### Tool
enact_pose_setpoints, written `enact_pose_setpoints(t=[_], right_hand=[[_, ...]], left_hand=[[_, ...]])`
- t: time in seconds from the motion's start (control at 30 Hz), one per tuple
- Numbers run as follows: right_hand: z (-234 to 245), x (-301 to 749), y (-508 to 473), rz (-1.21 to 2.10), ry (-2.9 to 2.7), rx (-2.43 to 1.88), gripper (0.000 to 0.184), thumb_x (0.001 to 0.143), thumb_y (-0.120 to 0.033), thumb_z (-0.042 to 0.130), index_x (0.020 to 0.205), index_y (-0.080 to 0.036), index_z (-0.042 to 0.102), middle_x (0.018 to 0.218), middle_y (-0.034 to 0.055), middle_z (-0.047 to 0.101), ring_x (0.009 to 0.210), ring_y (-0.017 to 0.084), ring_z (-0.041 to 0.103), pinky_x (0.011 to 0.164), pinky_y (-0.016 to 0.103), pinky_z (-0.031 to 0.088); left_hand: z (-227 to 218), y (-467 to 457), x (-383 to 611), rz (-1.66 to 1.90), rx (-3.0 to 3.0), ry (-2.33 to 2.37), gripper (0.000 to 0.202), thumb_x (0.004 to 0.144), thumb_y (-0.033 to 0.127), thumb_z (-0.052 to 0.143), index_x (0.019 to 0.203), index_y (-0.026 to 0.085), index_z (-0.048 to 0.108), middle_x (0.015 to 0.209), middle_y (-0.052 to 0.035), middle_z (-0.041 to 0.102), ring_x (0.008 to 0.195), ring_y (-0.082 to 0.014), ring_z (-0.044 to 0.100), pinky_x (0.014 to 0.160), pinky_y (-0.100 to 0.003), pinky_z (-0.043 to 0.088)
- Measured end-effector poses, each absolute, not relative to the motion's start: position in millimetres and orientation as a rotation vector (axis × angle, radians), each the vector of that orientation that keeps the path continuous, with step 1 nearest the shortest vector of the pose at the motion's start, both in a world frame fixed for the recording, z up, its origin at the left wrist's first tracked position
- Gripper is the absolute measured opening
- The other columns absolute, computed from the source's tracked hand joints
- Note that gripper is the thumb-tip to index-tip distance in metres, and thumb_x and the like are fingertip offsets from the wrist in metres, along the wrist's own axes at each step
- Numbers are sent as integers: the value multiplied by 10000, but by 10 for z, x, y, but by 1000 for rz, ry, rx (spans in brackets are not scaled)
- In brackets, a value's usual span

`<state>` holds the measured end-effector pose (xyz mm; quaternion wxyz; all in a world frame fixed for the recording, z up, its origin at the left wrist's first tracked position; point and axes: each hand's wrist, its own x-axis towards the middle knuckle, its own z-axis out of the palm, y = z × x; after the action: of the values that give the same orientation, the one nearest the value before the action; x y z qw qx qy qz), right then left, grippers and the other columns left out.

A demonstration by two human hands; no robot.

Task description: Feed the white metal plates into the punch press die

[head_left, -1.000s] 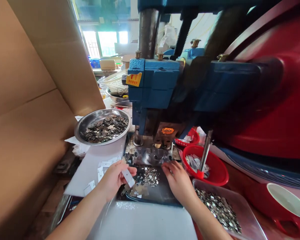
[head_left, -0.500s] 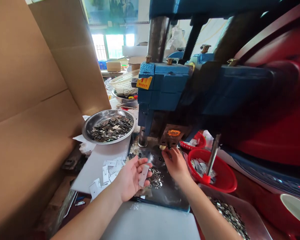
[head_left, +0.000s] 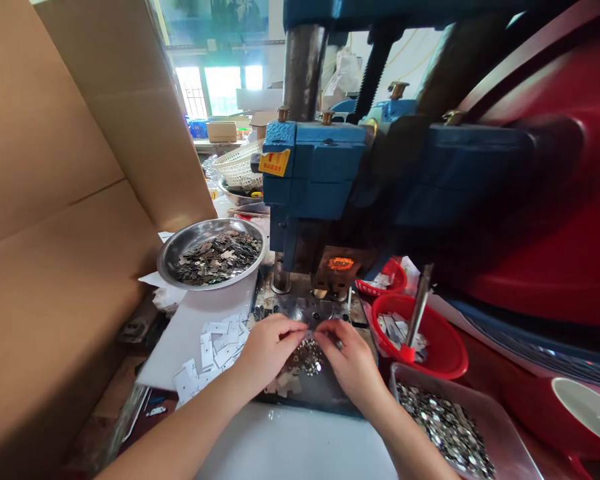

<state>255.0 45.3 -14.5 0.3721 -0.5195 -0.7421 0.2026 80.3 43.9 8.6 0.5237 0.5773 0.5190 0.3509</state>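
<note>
Both hands meet over the front of the press bed (head_left: pixel 333 390), their fingertips nearly touching. My left hand (head_left: pixel 273 343) is closed in a pinch of thumb and fingers, and whatever it grips is too small or hidden to name. Facing it, my right hand (head_left: pixel 347 360) pinches too, and its fingertips hide what is in them. Just below the fingers lies a heap of small shiny metal pieces (head_left: pixel 310 360). Left of my left hand, flat white plates with holes (head_left: pixel 225 343) are scattered on a white surface. Above the hands stands the blue press head (head_left: pixel 320 170).
A steel bowl (head_left: pixel 163 267) of dark metal pieces stands at left. On the right are a red bowl (head_left: pixel 453 363) with white plates, a metal lever (head_left: pixel 420 307), and a clear bin (head_left: pixel 513 443) of shiny pieces. Cardboard (head_left: pixel 65 267) walls the left side.
My left hand, open with a white plate on its fingers before, has turned over into a pinch. My right hand has come back from under the press head to meet it.
</note>
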Motion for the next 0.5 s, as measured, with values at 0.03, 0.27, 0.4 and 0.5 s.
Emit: enact_pose_setpoints(t=[0.03, 0.27, 0.4, 0.5], right_hand=[[-159, 2567, 498, 516, -1856, -1357, 164, 860, -349, 509, 802, -225, 599, 802, 28, 627, 797, 194, 583, 730, 317, 458], [-228, 2613, 956, 313, -1674, -1444, 193, 807, -361, 526, 814, -199, 630, 847, 69, 609, 828, 229, 566, 766, 375, 442], [-296, 2622, 1102, 383, -1627, -1446, 198, 749, -341, 540, 839, -188, 627, 940, 92, 594, 910, 246, 558, 833, 410, 437], [-337, 2613, 1133, 431, -1623, -1429, 203, 746, -341, 518, 840, -191, 618, 932, 81, 601, 901, 231, 570, 817, 391, 455]], left_hand=[[77, 498, 823, 885, 1570, 1312, 201, 803, 338, 597, 918, 233, 724, 891, -47, 670, 868, -211, 586, 822, -340, 447], [-48, 1055, 1062, 1011, 1913, 1525, 158, 800, 259, 600, 890, 214, 721, 968, -62, 620, 936, -209, 570, 891, -349, 424], [-155, 1193, 1086, 985, 1798, 1449, 219, 780, 198, 571, 952, 201, 706, 1088, -73, 617, 1054, -226, 551, 978, -364, 390], [-205, 1219, 1081, 940, 1767, 1386, 290, 781, 165, 526, 1027, 207, 675, 1058, -55, 664, 1026, -214, 582, 948, -347, 426]])
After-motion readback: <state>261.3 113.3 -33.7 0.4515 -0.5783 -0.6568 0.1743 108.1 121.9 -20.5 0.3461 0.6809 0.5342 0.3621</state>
